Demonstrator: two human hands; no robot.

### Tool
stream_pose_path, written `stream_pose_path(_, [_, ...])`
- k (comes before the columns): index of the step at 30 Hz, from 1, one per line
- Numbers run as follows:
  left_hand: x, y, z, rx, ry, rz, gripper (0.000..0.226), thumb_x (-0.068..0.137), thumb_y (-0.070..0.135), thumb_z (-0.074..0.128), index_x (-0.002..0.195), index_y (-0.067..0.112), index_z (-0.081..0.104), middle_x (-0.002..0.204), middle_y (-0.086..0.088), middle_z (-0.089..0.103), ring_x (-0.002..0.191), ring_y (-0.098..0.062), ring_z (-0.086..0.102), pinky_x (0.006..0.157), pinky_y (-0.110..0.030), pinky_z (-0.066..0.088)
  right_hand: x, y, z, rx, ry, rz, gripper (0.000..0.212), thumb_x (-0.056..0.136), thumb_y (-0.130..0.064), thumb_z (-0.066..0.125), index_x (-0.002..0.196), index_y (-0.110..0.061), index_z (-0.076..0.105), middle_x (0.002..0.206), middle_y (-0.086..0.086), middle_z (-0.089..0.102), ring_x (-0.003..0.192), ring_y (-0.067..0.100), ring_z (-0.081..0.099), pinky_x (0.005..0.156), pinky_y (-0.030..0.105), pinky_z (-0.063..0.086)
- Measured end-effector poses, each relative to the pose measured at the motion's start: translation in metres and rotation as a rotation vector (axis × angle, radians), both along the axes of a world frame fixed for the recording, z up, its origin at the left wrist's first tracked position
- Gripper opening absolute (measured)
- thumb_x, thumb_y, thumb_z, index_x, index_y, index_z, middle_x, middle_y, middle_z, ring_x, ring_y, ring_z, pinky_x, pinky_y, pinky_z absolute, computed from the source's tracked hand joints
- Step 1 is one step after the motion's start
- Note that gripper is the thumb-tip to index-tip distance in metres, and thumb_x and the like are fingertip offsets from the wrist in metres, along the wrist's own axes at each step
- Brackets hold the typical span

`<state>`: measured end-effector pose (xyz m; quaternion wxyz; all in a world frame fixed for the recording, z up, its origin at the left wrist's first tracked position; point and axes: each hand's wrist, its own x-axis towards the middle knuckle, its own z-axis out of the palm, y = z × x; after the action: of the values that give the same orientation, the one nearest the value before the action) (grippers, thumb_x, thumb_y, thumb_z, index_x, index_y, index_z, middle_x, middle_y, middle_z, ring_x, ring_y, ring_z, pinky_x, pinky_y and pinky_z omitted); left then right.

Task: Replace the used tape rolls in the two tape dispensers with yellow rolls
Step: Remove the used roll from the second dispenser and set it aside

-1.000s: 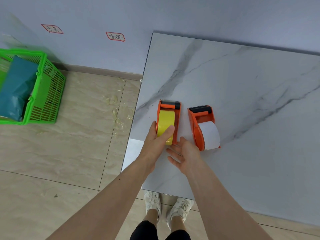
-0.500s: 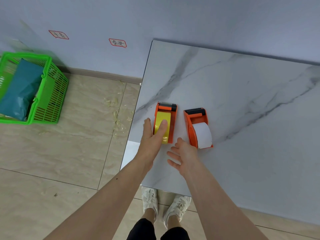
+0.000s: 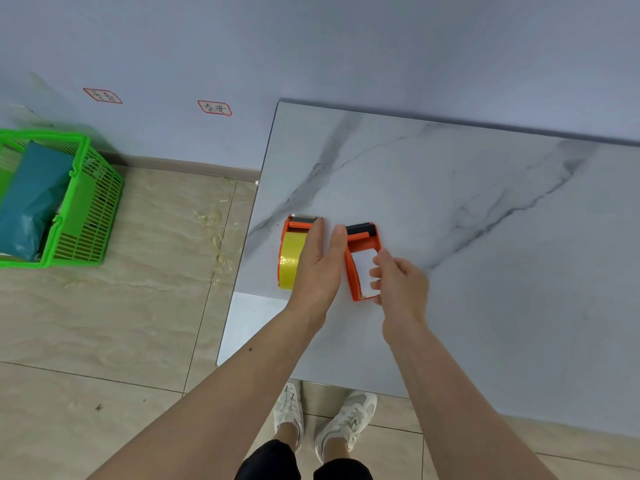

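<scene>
Two orange tape dispensers stand side by side near the left edge of the marble table (image 3: pixel 485 237). The left dispenser (image 3: pixel 298 225) carries a yellow roll (image 3: pixel 291 259). My left hand (image 3: pixel 317 268) lies with straight fingers between the two dispensers, against the right side of the left one. The right dispenser (image 3: pixel 362 237) carries a white roll (image 3: pixel 363 268). My right hand (image 3: pixel 398 282) has its fingers curled onto the white roll's right side and grips it.
A green plastic basket (image 3: pixel 86 216) with a teal bag (image 3: pixel 31 206) stands on the tiled floor at the left. Scraps of tape litter the floor by the table's left edge. Two labels are stuck on the wall. My shoes show below the table's near edge.
My left hand slid off the yellow roll to the gap between the dispensers. My right hand moved forward from the table onto the white roll.
</scene>
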<state>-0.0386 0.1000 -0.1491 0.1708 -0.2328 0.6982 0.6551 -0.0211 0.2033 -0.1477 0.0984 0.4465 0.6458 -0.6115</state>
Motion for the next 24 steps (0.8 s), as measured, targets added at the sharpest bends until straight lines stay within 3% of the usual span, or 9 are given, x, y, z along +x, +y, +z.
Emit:
stream_pose_path(3, [0.004,0.017,-0.012,0.022,-0.079,0.041,0.046,0.099,0.049,0.043,0.139,0.026,0.047,0.132,0.016,0.054,0.113,0.003,0.052,0.086,-0.008,0.040,-0.003,0.018,-0.015,0.088,0.022,0.070,0.022,0.091,-0.034,0.063,0.104,-0.016,0.066,0.101,-0.005,0.069,0.095,0.014,0.064,0.083,0.029,0.050])
stream_pose_path(5, [0.006,0.026,-0.022,0.021,-0.140,0.022,0.041,0.102,0.045,0.039,0.131,0.020,0.052,0.122,0.013,0.058,0.106,0.002,0.054,0.078,-0.010,0.038,-0.004,0.025,-0.029,0.047,-0.004,0.168,0.029,0.091,-0.036,0.065,0.111,-0.016,0.060,0.105,-0.007,0.064,0.098,0.012,0.059,0.084,0.026,0.043])
stream_pose_path(7, [0.008,0.032,-0.033,0.029,-0.191,0.017,0.026,0.104,0.040,0.036,0.109,0.025,0.057,0.102,0.018,0.056,0.093,0.006,0.051,0.071,-0.011,0.035,-0.005,0.029,-0.043,0.025,-0.030,0.285,0.036,0.089,-0.039,0.067,0.116,-0.016,0.059,0.108,-0.007,0.064,0.100,0.012,0.060,0.084,0.026,0.044])
stream_pose_path(8, [0.009,0.035,-0.041,0.034,-0.217,0.033,0.024,0.104,0.038,0.036,0.102,0.029,0.058,0.099,0.019,0.056,0.091,0.006,0.051,0.071,-0.011,0.036,-0.004,0.030,-0.050,0.024,-0.028,0.329,0.040,0.088,-0.041,0.068,0.117,-0.014,0.062,0.110,-0.005,0.067,0.101,0.013,0.063,0.085,0.027,0.048])
stream_pose_path(10, [0.012,0.040,-0.053,0.048,-0.264,0.042,0.032,0.103,0.042,0.036,0.111,0.027,0.063,0.112,0.010,0.065,0.106,-0.002,0.058,0.085,-0.019,0.045,-0.005,0.031,-0.059,0.020,-0.014,0.389,0.037,0.088,-0.040,0.067,0.114,-0.014,0.066,0.105,-0.004,0.071,0.096,0.013,0.067,0.083,0.028,0.053])
stream_pose_path(13, [0.014,0.046,-0.068,0.056,-0.303,0.115,0.046,0.099,0.047,0.035,0.131,0.022,0.057,0.128,0.000,0.063,0.121,-0.017,0.057,0.107,-0.041,0.043,-0.008,0.033,-0.065,0.033,0.019,0.472,0.018,0.093,-0.031,0.064,0.082,-0.016,0.064,0.071,-0.009,0.059,0.069,0.011,0.056,0.064,0.023,0.043])
stream_pose_path(15, [0.013,0.049,-0.071,0.058,-0.328,0.161,0.045,0.100,0.047,0.035,0.133,0.023,0.054,0.129,-0.001,0.061,0.121,-0.019,0.055,0.109,-0.043,0.042,-0.009,0.036,-0.069,0.038,0.016,0.494,0.034,0.094,-0.027,0.062,0.064,-0.017,0.049,0.060,-0.007,0.042,0.058,0.012,0.040,0.058,0.025,0.033])
stream_pose_path(18, [0.013,0.051,-0.078,0.070,-0.378,0.219,0.043,0.100,0.049,0.035,0.129,0.024,0.054,0.129,-0.002,0.060,0.121,-0.020,0.054,0.109,-0.043,0.041,-0.009,0.040,-0.075,0.008,-0.014,0.550,0.047,0.095,-0.027,0.059,0.057,-0.019,0.034,0.053,-0.010,0.029,0.052,0.010,0.029,0.052,0.024,0.025])
stream_pose_path(24, [0.015,0.052,-0.083,0.127,-0.422,0.220,0.051,0.098,0.058,0.032,0.132,0.026,0.053,0.127,0.001,0.062,0.120,-0.018,0.055,0.109,-0.037,0.040,-0.009,0.040,-0.076,-0.006,-0.031,0.580,0.043,0.100,-0.030,0.050,0.062,-0.017,0.038,0.060,-0.006,0.034,0.056,0.011,0.033,0.054,0.023,0.027])
